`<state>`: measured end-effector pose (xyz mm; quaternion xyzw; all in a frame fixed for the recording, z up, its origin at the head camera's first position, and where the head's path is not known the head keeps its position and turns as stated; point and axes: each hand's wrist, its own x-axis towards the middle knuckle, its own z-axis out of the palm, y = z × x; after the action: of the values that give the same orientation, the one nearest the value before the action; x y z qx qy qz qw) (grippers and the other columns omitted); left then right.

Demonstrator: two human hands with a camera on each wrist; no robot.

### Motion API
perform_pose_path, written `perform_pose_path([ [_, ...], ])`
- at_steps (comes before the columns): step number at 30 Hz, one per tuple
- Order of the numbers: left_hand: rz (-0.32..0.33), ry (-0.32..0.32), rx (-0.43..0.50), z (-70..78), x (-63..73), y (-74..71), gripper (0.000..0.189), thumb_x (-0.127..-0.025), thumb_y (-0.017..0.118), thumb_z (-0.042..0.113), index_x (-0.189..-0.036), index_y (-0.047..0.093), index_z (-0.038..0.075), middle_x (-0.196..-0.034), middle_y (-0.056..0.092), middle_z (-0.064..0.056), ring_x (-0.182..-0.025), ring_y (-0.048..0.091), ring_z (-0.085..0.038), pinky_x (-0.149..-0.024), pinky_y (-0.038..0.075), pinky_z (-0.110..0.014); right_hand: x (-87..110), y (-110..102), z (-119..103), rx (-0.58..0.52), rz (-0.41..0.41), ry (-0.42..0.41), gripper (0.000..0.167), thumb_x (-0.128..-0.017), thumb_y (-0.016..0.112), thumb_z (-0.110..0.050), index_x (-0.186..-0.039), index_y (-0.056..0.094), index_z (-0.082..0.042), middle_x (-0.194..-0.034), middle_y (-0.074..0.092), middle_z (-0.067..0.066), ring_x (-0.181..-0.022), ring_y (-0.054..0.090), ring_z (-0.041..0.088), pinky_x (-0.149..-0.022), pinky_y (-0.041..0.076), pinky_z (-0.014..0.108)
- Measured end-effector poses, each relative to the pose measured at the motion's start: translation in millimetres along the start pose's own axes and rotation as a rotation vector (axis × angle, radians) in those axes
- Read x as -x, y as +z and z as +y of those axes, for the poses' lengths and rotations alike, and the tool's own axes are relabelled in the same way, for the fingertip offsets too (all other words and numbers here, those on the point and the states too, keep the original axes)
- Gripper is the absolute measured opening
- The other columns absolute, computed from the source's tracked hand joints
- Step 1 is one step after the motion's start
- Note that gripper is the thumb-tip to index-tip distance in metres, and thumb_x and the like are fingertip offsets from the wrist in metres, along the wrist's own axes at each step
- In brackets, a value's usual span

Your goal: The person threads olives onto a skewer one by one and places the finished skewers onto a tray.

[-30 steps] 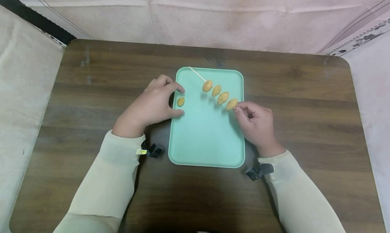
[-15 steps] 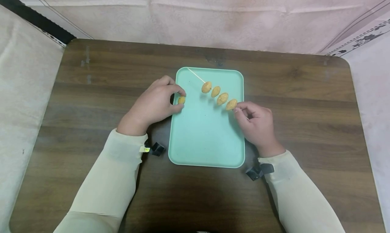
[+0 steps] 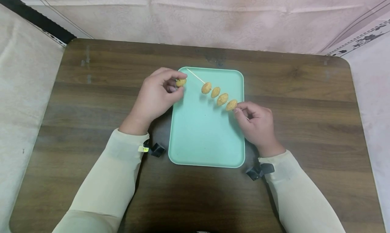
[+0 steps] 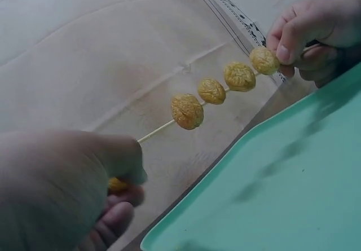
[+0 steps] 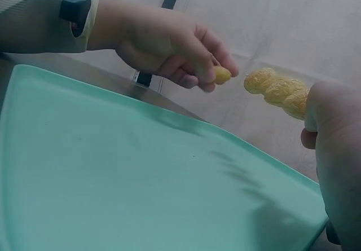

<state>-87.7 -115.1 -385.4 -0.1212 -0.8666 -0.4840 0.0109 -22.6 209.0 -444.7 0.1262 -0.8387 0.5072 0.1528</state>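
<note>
Above the tray's left edge in the head view, my left hand (image 3: 158,92) pinches one small golden, wrinkled piece (image 3: 181,82) that looks like a baby potato. My right hand (image 3: 255,126) grips the lower end of a thin wooden skewer (image 3: 196,75) by the tray's right edge. Several similar wrinkled pieces (image 4: 187,111) are threaded along the skewer, the last one right at my right fingertips. The skewer's bare tip points toward the tray's far left corner, near my left fingers. In the right wrist view, my left hand's piece (image 5: 222,74) shows between thumb and fingers.
A mint-green tray (image 3: 207,138) lies on the dark wooden table (image 3: 91,101) beneath both hands, and the skewer casts a shadow on it. Pale cloth (image 3: 195,23) hangs behind the table. Each wrist carries a small black camera (image 3: 156,150).
My left thumb and fingers have closed around the piece at the tray's left edge, then lifted it toward the far left corner. My right hand and the skewer have barely moved.
</note>
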Motion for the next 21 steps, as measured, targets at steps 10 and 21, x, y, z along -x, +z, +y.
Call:
perform_pose_path([
  [10, 0.154, -0.064, 0.161, -7.4, -3.7, 0.9, 0.034, -0.104, 0.081, 0.012, -0.137, 0.080, 0.012, -0.121, 0.070, -0.003, -0.098, 0.067, -0.012, -0.084, 0.057, -0.021, 0.7, 1.0, 1.9, 0.000, -0.005, -0.047, 0.008, -0.097, 0.078, -0.006, -0.096, 0.085, -0.003, -0.060, 0.060, -0.001, -0.058, 0.044, 0.002, -0.053, 0.032, 0.016],
  [21, 0.204, -0.053, 0.333, -8.3, -2.6, 3.9, 0.025, -0.098, 0.085, 0.006, -0.121, 0.075, 0.009, -0.103, 0.072, -0.001, -0.093, 0.067, -0.022, -0.077, 0.057, -0.023, 1.2, 0.9, 2.6, 0.002, -0.014, -0.090, 0.010, -0.095, 0.076, -0.008, -0.094, 0.085, -0.003, -0.063, 0.065, -0.001, -0.058, 0.046, -0.001, -0.055, 0.035, 0.013],
])
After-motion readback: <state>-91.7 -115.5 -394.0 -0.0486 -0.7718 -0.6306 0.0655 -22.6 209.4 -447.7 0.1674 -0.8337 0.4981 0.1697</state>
